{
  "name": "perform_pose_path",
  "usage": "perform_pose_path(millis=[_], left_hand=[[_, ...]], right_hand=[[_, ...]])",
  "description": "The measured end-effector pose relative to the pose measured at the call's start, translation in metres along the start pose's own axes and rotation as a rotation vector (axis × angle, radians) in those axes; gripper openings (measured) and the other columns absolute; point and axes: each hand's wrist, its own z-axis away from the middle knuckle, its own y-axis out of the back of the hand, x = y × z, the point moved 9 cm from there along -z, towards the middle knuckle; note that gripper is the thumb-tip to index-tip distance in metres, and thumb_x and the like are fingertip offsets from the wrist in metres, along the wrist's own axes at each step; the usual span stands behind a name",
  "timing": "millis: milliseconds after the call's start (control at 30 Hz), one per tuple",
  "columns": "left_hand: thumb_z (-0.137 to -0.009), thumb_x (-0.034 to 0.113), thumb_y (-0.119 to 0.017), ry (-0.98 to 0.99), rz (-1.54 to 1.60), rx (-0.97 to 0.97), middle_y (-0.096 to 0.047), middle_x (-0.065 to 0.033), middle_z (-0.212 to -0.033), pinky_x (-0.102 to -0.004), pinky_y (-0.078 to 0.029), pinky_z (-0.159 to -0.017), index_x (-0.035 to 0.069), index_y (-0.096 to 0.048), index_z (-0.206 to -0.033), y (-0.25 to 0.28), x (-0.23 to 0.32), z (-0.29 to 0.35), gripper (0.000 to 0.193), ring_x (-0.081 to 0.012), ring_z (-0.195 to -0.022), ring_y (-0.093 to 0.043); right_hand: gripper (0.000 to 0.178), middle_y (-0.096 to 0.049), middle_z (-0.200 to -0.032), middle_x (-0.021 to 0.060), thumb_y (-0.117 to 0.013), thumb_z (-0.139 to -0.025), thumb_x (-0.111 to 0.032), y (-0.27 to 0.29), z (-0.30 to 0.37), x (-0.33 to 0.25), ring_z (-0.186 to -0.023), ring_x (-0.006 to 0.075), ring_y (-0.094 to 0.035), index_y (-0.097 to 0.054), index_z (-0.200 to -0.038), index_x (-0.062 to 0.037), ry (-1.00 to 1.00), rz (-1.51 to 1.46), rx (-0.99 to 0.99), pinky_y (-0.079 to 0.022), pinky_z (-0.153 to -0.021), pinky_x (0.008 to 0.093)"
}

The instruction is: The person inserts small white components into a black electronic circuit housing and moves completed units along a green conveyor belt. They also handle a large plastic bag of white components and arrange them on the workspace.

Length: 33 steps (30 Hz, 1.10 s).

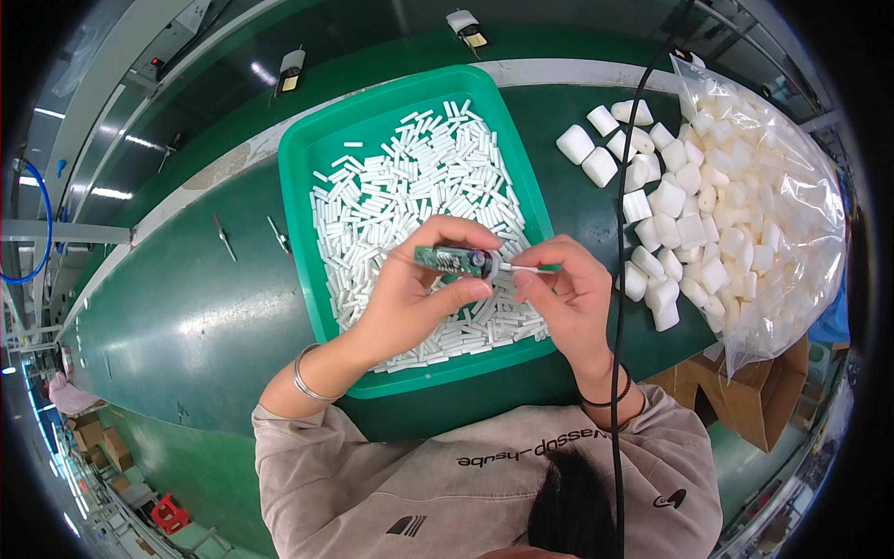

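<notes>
My left hand [419, 293] grips a small green circuit board [452, 260] with a dark round part at its right end, held level above the green tray [307, 163]. Pinched in the fingertips of my right hand [568, 289] is a thin white stick [520, 268], whose tip touches the board's right end. The tray is filled with several short white tubes [410, 186]. Both hands hover over the tray's near right part.
Loose white foam blocks [652, 205] lie on the green table to the right, spilling from a clear plastic bag [773, 196]. A black cable [618, 279] hangs down past my right hand. Cardboard boxes [754, 401] stand at the lower right. Small metal tools [223, 238] lie left of the tray.
</notes>
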Motion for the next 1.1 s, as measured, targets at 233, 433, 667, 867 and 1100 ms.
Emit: perform_pose_path(millis=[233,433,667,867,1100], left_hand=[[-0.070,-0.001,-0.068,-0.159,-0.334,-0.058,-0.057,-0.0064,-0.097,-0.0245,-0.045,-0.074,0.002,-0.054,-0.099,-0.004,0.016,0.000,0.033,-0.0122,-0.086,-0.054],[-0.070,0.000,-0.069,0.048,-0.052,0.102,-0.059,-0.0062,-0.089,-0.0231,-0.047,-0.070,0.000,-0.053,-0.101,0.011,-0.001,0.001,0.035,-0.0110,-0.080,-0.056],[-0.071,0.008,-0.067,0.161,0.048,0.180,-0.059,-0.0141,-0.094,-0.0263,-0.049,-0.066,0.001,-0.049,-0.099,0.025,-0.013,-0.001,0.034,-0.0151,-0.078,-0.058],[-0.074,0.003,-0.066,0.096,0.152,0.303,-0.061,-0.0117,-0.097,-0.0219,-0.044,-0.060,0.002,-0.052,-0.097,0.044,-0.010,-0.006,0.027,-0.0109,-0.073,-0.056],[-0.074,0.004,-0.065,0.079,0.178,0.297,-0.061,-0.0114,-0.098,-0.0224,-0.044,-0.061,0.003,-0.052,-0.097,0.045,-0.010,-0.007,0.026,-0.0112,-0.076,-0.056]], right_hand=[[0.017,-0.057,-0.073,0.0066,-0.065,-0.068,0.005,0.004,0.003,-0.021,-0.062,0.0147,-0.056,-0.063,-0.083,0.0002,0.246,0.256,0.024,-0.045,-0.055,0.0213],[0.022,-0.055,-0.070,0.0044,-0.072,-0.061,-0.004,-0.025,0.019,-0.068,-0.056,0.0181,-0.053,-0.064,-0.081,-0.0028,0.777,0.817,-0.056,-0.044,-0.052,0.0250],[0.036,-0.060,-0.082,0.0044,-0.072,-0.059,-0.031,-0.023,-0.015,-0.063,-0.082,0.0246,-0.054,-0.063,-0.084,-0.0070,0.718,0.850,-0.232,-0.045,-0.069,0.0341],[0.041,-0.054,-0.111,0.0073,-0.057,-0.073,-0.009,0.041,-0.082,-0.022,-0.091,0.0232,-0.049,-0.052,-0.114,-0.0113,0.433,1.619,0.251,-0.042,-0.072,0.0354],[0.038,-0.054,-0.099,0.0098,-0.053,-0.069,0.000,0.053,-0.097,0.007,-0.087,0.0242,-0.052,-0.058,-0.105,-0.0110,0.193,1.677,-0.013,-0.046,-0.069,0.0351]])
